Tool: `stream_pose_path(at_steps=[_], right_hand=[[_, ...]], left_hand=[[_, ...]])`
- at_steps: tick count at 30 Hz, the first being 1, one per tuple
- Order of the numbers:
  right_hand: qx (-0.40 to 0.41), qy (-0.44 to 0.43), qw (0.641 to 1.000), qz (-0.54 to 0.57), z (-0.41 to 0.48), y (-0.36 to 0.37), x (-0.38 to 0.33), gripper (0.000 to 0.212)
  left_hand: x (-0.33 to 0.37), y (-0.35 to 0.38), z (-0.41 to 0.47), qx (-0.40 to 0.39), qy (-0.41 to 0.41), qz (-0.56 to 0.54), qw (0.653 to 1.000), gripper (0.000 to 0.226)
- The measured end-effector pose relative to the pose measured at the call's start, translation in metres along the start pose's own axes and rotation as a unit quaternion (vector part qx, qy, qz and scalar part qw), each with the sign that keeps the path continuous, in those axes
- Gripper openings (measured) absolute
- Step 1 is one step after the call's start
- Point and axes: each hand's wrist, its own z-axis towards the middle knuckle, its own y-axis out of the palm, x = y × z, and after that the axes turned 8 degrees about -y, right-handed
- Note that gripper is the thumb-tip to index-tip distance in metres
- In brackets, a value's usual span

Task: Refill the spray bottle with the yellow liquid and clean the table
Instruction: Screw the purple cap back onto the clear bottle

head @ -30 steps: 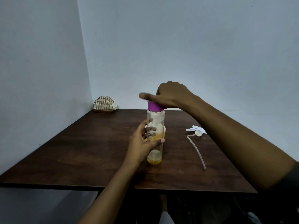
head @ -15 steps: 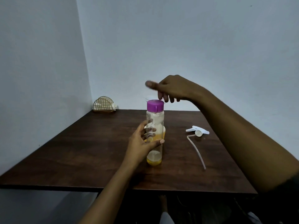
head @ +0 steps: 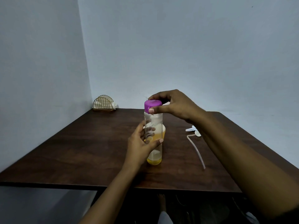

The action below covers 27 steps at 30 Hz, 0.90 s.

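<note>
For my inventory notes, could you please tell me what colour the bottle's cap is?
The cap is purple; head view.

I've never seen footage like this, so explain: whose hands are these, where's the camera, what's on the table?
No machine: a person wears a head camera looking down at their own hands. The left hand grips a clear bottle with yellow liquid at the bottom, standing on the dark table. The right hand pinches its purple cap. To the right lies a white spray head with its tube; a wire holder sits in the far left corner.
</note>
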Motion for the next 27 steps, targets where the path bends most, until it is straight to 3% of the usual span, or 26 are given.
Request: stream_pose_path(at_steps=[6,9,12,15,20,22,24,27], right_hand=[[0.082,0.022,0.996,-0.017,-0.012,0.011,-0.004,0.045],[0.075,0.054,0.996,0.0,-0.015,0.007,0.0,0.05],[0.023,0.111,0.99,0.08,-0.027,0.013,0.011,0.071],[-0.008,0.137,0.983,0.119,-0.038,0.035,0.024,0.061],[0.041,0.139,0.986,0.088,-0.033,0.059,0.029,0.044],[0.027,0.136,0.987,0.078,-0.023,0.07,0.023,0.047],[0.024,0.134,0.988,0.07,-0.007,0.085,0.018,0.055],[0.049,0.128,0.988,0.071,0.027,0.114,0.021,0.055]], left_hand=[[0.001,0.002,0.002,-0.01,-0.01,0.024,1.0,0.074],[0.002,0.001,0.007,-0.043,-0.027,0.038,0.998,0.078],[0.004,0.0,0.007,-0.057,-0.03,0.028,0.998,0.079],[0.007,-0.001,-0.001,-0.062,-0.015,0.041,0.997,0.078],[0.012,-0.043,0.004,-0.133,-0.049,0.197,0.97,0.093],[0.009,-0.077,0.02,-0.105,-0.088,0.252,0.958,0.086],[0.0,-0.109,0.041,-0.027,-0.126,0.314,0.941,0.072],[-0.03,-0.153,0.078,0.037,-0.206,0.428,0.879,0.063]])
